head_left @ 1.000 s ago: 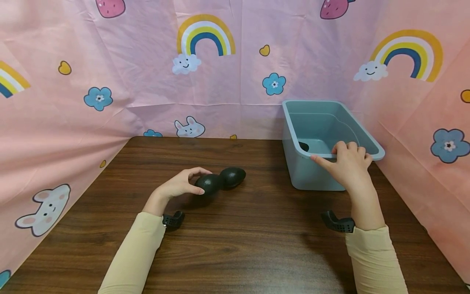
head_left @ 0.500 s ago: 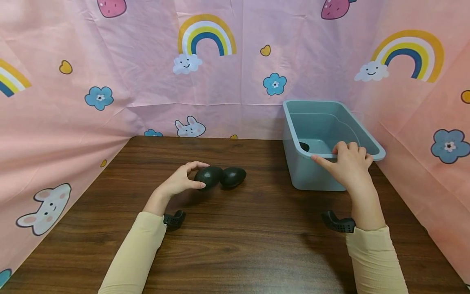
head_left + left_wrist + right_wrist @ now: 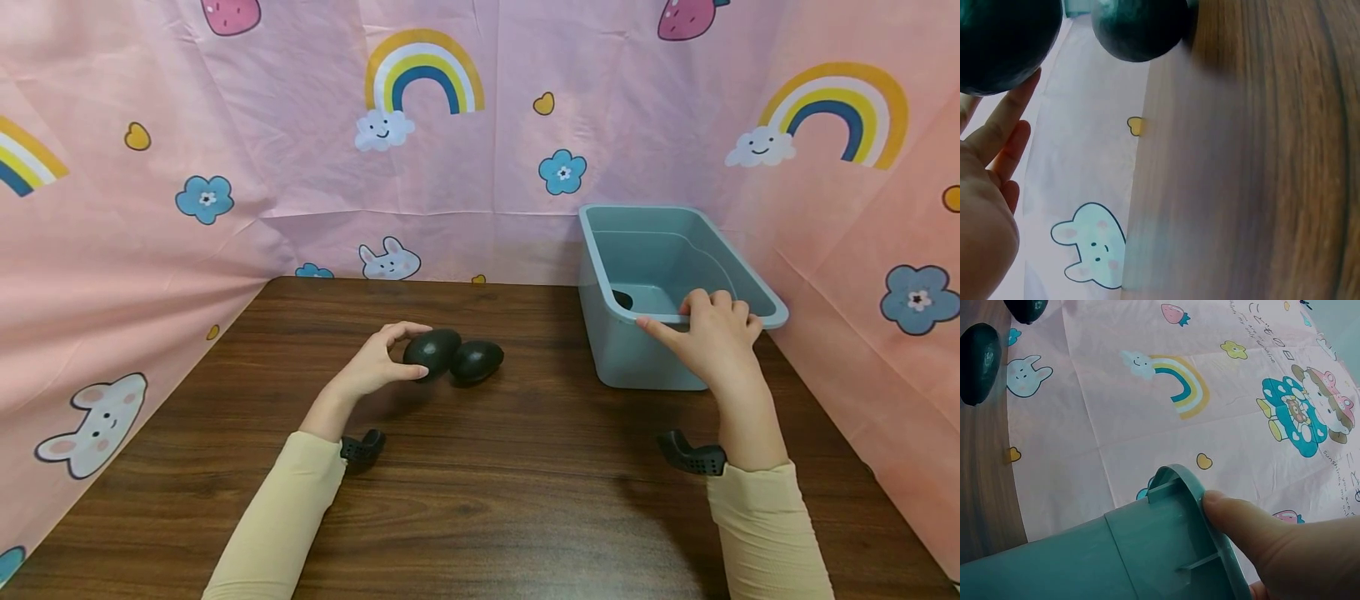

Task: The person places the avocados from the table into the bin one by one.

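Observation:
My left hand [image 3: 363,367] pinches a dark green avocado [image 3: 432,354] between thumb and fingers, left of the table's middle. It looks raised a little off the wood. Just right of it, a second avocado [image 3: 477,362] lies on the table. In the left wrist view, the held avocado [image 3: 1007,44] fills the top left corner, the other avocado [image 3: 1141,28] beside it. At the right, my right hand [image 3: 708,337] grips the near rim of a blue-grey plastic bin [image 3: 637,358], thumb outside and fingers over the edge. Inside the bin a dark rounded object [image 3: 622,299] shows only partly.
The brown wooden table [image 3: 480,500] runs up to a pink printed cloth [image 3: 315,150] hanging at the back and both sides. The bin stands at the back right, near the cloth. A black wrist mount [image 3: 363,447] sticks out from each forearm.
My left hand has lifted the left avocado slightly from the table and tilted it. The other avocado stays in place. My right hand keeps its grip on the bin rim.

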Tool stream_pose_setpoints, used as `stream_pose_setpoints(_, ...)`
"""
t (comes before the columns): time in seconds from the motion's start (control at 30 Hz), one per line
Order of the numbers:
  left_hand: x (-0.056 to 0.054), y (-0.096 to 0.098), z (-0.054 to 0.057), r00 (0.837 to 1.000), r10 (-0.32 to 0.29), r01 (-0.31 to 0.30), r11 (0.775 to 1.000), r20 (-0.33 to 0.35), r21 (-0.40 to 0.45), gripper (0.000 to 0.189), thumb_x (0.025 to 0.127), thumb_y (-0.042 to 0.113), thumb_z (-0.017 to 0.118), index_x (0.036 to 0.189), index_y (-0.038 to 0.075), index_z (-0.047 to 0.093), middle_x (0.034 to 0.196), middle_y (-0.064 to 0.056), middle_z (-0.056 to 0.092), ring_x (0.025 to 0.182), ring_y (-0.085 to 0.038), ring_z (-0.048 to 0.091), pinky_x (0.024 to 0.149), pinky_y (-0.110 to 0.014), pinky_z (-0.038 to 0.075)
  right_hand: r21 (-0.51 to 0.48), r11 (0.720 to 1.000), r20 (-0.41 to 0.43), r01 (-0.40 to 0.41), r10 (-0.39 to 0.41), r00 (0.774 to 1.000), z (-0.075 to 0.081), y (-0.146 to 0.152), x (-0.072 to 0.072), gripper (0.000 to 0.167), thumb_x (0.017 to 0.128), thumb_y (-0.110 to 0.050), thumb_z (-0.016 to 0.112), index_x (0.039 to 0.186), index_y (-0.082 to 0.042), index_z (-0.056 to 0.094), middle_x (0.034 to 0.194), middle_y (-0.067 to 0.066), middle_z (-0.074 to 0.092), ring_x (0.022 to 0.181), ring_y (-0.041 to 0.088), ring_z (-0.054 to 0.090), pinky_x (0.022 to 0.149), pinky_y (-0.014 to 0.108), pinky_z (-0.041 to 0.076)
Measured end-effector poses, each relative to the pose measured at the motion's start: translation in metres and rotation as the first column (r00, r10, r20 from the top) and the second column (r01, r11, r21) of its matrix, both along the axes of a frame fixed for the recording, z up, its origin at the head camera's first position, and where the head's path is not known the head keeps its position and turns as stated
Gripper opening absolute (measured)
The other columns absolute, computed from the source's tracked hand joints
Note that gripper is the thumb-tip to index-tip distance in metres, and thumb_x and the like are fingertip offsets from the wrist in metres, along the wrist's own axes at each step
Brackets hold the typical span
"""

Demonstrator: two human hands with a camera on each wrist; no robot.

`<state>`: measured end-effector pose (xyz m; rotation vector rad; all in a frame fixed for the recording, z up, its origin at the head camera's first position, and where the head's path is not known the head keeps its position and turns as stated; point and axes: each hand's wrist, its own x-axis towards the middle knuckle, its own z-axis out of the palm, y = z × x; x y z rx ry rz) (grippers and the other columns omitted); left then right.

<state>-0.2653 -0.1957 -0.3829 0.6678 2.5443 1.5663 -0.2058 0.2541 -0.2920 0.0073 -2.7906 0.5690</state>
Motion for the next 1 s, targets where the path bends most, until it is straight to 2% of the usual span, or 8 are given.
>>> stream_pose_setpoints(0.27, 0.002, 0.007, 0.003, 0.999, 0.003, -0.001, 0.999, -0.051, 0.032, 0.059, 0.077, 0.016, 0.080, 0.130, 0.012, 0.056, 0.131, -0.013, 0.041, 0.122, -0.032, 0.035, 0.099, -0.065, 0.023, -0.006, 1.000, -0.006, -0.004, 0.004, 1.000, -0.002, 0.000, 0.001, 0.076, 0.081, -0.071, 0.056, 0.099, 0.003, 0.046, 0.100, 0.025, 0.038, 0.097, 0.048, 0.029, 0.085, 0.068, 0.014)
stream_pose_setpoints(0.4, 0.004, 0.010, 0.004, 0.998, 0.026, -0.025, 0.999, -0.062, 0.023, 0.060, 0.076, 0.019, 0.081, 0.131, 0.015, 0.057, 0.133, -0.012, 0.039, 0.128, -0.032, 0.027, 0.100, -0.066, 0.020, -0.006, 1.000, -0.006, -0.005, 0.005, 1.000, -0.002, 0.000, 0.001, 0.077, 0.080, -0.072, 0.056, 0.099, 0.003, 0.046, 0.099, 0.025, 0.038, 0.097, 0.047, 0.029, 0.085, 0.068, 0.014)
stream_pose_setpoints(0.57, 0.006, 0.015, 0.006, 0.996, 0.064, -0.065, 0.998, -0.070, -0.010, 0.060, 0.076, 0.025, 0.082, 0.130, 0.019, 0.057, 0.133, -0.011, 0.039, 0.132, -0.033, 0.015, 0.098, -0.066, 0.020, 0.000, 1.000, -0.005, -0.004, 0.004, 1.000, -0.001, -0.001, 0.000, 0.076, 0.081, -0.071, 0.056, 0.099, 0.002, 0.046, 0.100, 0.025, 0.038, 0.098, 0.048, 0.029, 0.086, 0.069, 0.014)
stream_pose_setpoints(1.0, 0.007, 0.029, 0.008, 0.992, 0.082, -0.082, 0.997, -0.094, 0.007, 0.060, 0.075, 0.025, 0.083, 0.129, 0.020, 0.058, 0.128, -0.006, 0.044, 0.129, -0.031, 0.019, 0.098, -0.064, 0.023, -0.004, 1.000, 0.001, -0.009, 0.009, 1.000, 0.001, -0.001, 0.002, 0.077, 0.081, -0.072, 0.054, 0.098, 0.002, 0.046, 0.100, 0.025, 0.037, 0.097, 0.048, 0.028, 0.085, 0.069, 0.014)
